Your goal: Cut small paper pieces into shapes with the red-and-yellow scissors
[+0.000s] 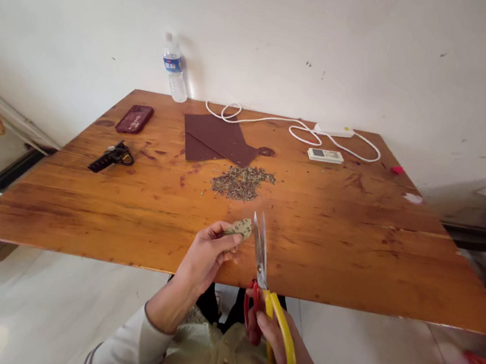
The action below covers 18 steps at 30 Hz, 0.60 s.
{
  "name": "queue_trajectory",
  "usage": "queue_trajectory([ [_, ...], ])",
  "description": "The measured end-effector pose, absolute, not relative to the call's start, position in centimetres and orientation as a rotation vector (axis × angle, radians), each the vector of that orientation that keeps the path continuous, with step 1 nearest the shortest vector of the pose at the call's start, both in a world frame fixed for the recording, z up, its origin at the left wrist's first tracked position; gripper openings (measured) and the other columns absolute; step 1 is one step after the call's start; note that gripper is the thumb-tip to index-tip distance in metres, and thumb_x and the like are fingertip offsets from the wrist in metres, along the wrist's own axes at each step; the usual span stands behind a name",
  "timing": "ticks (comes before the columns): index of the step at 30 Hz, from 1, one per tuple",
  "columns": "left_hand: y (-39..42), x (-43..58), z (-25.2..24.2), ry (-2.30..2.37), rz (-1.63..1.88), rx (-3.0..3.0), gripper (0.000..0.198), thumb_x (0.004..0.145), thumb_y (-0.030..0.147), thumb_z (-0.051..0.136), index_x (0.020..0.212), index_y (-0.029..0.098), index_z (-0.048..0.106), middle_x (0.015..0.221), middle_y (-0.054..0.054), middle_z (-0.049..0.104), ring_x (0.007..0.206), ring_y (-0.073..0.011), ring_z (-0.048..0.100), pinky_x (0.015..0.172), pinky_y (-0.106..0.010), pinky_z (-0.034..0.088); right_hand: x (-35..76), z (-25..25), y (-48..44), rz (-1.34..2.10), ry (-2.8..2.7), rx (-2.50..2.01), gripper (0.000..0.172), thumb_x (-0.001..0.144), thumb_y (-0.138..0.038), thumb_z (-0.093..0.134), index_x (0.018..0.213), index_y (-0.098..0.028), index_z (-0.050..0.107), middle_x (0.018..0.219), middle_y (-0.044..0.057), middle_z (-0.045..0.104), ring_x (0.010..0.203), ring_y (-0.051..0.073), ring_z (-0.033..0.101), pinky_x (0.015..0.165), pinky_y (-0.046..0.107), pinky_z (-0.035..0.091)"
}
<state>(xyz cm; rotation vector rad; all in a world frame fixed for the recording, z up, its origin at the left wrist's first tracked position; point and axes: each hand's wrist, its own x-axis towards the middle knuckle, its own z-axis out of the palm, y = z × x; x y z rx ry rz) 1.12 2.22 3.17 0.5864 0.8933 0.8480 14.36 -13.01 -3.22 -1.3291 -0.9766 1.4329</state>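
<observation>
My left hand [206,257] pinches a small greenish-grey piece of sandpaper [242,228] with dark printed marks on the side that shows. In my right hand [275,335] is a pair of scissors [260,268], with one red and one yellow handle loop. The blades point away from me and stand slightly apart, just right of the sandpaper piece. Beyond my hands lies a loose heap of small dark and pale clippings [241,183]. Two dark maroon sheets [214,133] overlap behind the heap, and they look like sandpaper.
On the wooden table [353,251] are a maroon phone case [135,119], a black strapped object [113,156] and a white remote control [325,156]. A plastic bottle [175,73] stands by the wall. A white power strip [334,130] has its cord looped along the back edge.
</observation>
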Motion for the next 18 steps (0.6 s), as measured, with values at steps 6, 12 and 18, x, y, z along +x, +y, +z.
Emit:
queue_trajectory([
  [6, 2.0, 1.4, 3.0, 0.909, 0.902, 0.521, 0.037, 0.044, 0.025, 0.098, 0.063, 0.015, 0.068, 0.062, 0.001, 0.067, 0.055, -0.0103, 0.061, 0.054, -0.022, 0.055, 14.3, -2.8, -13.1, 1.383, -1.061, -1.349, 0.044, 0.098, -0.062, 0.053, 0.079, -0.022, 0.056, 0.075, 0.001, 0.054, 0.068, 0.019, 0.049, 0.065, 0.033, 0.043],
  [12, 1.5, 2.2, 3.6, 0.84, 0.963, 0.47, 0.035, 0.045, 0.017, 0.094, 0.057, 0.017, 0.062, 0.064, 0.001, 0.068, 0.065, -0.0123, 0.065, 0.067, -0.026, 0.059, 14.1, -3.6, -13.4, 1.42, -0.963, -1.29, 0.038, 0.096, -0.059, 0.06, 0.087, -0.022, 0.059, 0.078, 0.0, 0.052, 0.067, 0.017, 0.045, 0.065, 0.032, 0.043],
  [18, 1.6, 2.7, 3.4, 0.824, 0.967, 0.509, 0.034, 0.048, 0.015, 0.089, 0.053, 0.017, 0.056, 0.057, 0.003, 0.061, 0.06, -0.0091, 0.06, 0.064, -0.02, 0.052, 14.4, -4.7, -13.5, 1.441, -0.917, -1.271, 0.034, 0.096, -0.055, 0.061, 0.105, -0.022, 0.064, 0.08, -0.001, 0.051, 0.066, 0.017, 0.042, 0.066, 0.032, 0.042],
])
